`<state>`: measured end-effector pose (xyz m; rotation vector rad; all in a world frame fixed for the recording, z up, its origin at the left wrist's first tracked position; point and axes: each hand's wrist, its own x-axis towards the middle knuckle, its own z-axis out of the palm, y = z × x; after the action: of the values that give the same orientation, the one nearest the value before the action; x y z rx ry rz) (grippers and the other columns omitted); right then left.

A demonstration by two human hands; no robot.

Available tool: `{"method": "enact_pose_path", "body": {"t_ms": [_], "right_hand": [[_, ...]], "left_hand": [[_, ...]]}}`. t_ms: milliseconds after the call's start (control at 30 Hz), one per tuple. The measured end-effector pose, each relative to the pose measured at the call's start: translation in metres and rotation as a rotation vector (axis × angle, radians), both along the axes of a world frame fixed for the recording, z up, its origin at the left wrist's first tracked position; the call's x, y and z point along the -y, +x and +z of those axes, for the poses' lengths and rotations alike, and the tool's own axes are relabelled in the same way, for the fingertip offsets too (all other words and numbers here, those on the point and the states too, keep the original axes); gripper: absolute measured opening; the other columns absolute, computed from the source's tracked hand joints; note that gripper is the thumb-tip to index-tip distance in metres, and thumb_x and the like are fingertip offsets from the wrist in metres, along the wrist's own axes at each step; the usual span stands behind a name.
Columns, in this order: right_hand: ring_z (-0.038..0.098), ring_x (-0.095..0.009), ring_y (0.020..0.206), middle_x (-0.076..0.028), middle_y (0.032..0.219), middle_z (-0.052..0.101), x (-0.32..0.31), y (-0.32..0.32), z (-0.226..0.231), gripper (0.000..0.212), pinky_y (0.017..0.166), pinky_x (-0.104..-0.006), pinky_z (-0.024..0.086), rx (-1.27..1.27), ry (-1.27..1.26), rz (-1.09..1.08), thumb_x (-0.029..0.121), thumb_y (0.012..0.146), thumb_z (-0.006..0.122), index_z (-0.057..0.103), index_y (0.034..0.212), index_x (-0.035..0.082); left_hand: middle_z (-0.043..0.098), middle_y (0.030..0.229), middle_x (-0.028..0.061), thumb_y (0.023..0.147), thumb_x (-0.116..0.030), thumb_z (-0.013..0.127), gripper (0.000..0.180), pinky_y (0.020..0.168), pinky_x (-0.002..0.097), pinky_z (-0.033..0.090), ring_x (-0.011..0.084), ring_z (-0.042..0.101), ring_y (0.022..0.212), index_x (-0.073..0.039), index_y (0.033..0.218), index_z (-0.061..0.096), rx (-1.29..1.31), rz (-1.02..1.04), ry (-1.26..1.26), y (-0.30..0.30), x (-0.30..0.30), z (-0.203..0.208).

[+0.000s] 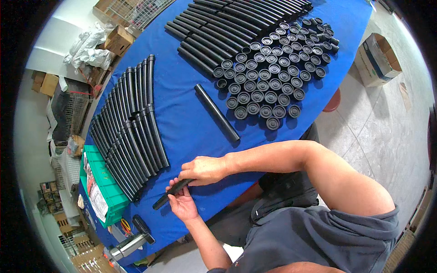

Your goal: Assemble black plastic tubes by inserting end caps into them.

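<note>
A short black tube (pixel 162 200) is held at a slant over the front edge of the table. My left hand (pixel 184 207), palm up, has its fingers closed around the tube's middle. From above, my right hand (pixel 205 170) grips the upper end, and its fingers partly cover what is there. Beyond my hands, a single black tube (pixel 217 113) lies by itself on the blue cloth (pixel 182 116). To the left, rows of black tubes with collars (pixel 129 123) lie side by side. Many round black caps with ringed tops (pixel 266 86) stand grouped at the right.
More black tubes (pixel 218 32) fill the table's far side. A green bin (pixel 114 193) holding papers sits at the left edge, near a silver and black tool (pixel 132 245). On the floor at right stands an open cardboard box (pixel 377 61). Wire racks and cartons (pixel 118 41) line the left wall.
</note>
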<state>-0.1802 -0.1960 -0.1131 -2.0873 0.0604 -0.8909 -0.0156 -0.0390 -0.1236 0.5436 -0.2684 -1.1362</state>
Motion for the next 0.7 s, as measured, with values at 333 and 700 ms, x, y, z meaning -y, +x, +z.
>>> {"method": "enact_pose_path", "body": {"t_ms": [333,700], "right_hand": [[0.065,-0.038,0.076,-0.017,0.089,0.063,-0.003,-0.005,0.009,0.034,0.065,-0.0468,0.053,-0.066,-0.040,0.035,0.022,0.083,0.067,0.060,0.110,0.003],[0.066,-0.033,0.083,-0.018,0.089,0.066,-0.004,-0.006,0.012,0.031,0.063,-0.0467,0.054,-0.082,-0.077,0.020,0.022,0.084,0.064,0.064,0.108,0.003]], "left_hand": [[0.056,0.132,0.0194,0.096,-0.011,0.058,0.029,0.114,0.0498,0.038,0.0326,0.047,0.131,0.001,0.122,0.058,-0.008,-0.023,0.007,0.005,-0.003,-0.004],[0.056,0.132,0.0181,0.097,-0.012,0.057,0.030,0.113,0.0492,0.038,0.0333,0.048,0.130,0.000,0.124,0.056,-0.010,-0.054,-0.073,0.010,-0.005,-0.009]]}}
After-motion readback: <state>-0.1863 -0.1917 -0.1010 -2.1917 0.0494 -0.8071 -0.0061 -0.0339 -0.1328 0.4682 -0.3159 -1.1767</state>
